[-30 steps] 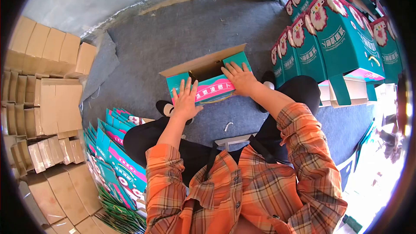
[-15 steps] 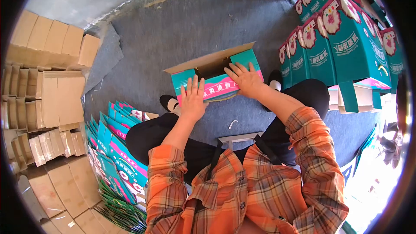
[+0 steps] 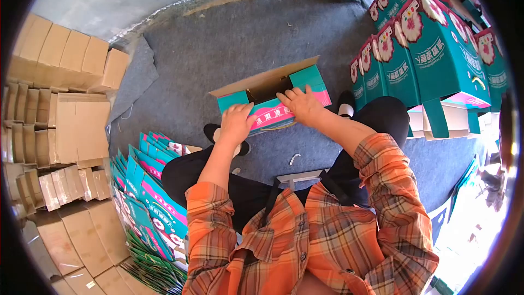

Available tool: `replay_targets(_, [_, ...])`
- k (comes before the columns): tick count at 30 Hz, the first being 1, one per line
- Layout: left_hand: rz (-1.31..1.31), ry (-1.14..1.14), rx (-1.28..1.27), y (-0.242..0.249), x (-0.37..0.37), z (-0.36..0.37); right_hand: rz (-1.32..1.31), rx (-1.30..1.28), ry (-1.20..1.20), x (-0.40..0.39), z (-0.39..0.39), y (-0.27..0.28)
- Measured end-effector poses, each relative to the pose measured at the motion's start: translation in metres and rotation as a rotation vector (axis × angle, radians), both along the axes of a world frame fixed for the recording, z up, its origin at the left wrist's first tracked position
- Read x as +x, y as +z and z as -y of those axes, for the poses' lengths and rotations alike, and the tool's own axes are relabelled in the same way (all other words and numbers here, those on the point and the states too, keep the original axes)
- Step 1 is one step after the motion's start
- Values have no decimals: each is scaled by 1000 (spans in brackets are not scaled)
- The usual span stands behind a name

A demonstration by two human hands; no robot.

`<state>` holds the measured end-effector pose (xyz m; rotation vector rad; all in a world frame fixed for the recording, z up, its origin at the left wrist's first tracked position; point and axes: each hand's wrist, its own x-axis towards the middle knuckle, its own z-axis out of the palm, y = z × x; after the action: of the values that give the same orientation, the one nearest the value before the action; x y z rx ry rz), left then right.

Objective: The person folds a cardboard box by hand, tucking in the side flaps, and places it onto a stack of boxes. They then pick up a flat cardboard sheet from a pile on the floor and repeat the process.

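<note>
In the head view, a teal and pink cardboard box with white lettering is between my feet. Its top is open, and a plain brown flap stands up along the far side. My left hand grips the near edge at the box's left end, its fingers curled over the rim. Farther right, my right hand has its fingers bent over the same near edge, close to the teal right-hand flap. Both thumbs lie by the pink lettered strip. The inside of the box is dark.
Flattened teal cartons lean in a pile by my left leg. Brown cardboard boxes are stacked along the left. Assembled teal boxes stand at the right. Dark matting covers the floor up to a wall.
My fingers, spread flat on the box front before, are now curled over its near edge. My right hand has shifted slightly left and down.
</note>
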<state>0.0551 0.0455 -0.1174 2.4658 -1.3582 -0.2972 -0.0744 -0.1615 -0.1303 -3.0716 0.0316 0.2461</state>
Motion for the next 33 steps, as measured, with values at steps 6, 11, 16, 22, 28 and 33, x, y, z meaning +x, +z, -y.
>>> replay_targets(6, [1,-201,136,5,32,34,81,-35,-1,2,1,-9])
replay_targets(11, [18,-304,304,-6,39,51,48,-7,-27,3,5,-12])
replay_targets(16, [82,-276,200,-18,31,44,5,-9,10,3,7,-4])
replay_targets(22, [120,-208,117,-4,18,41,59,-25,15,9,2,-11])
replay_targets(28, [-180,-76,-280,98,-17,48,1,93,-175,23,1,8])
replay_targets(33, [99,-128,-619,109,-26,-3,56,603,-532,28,31,61])
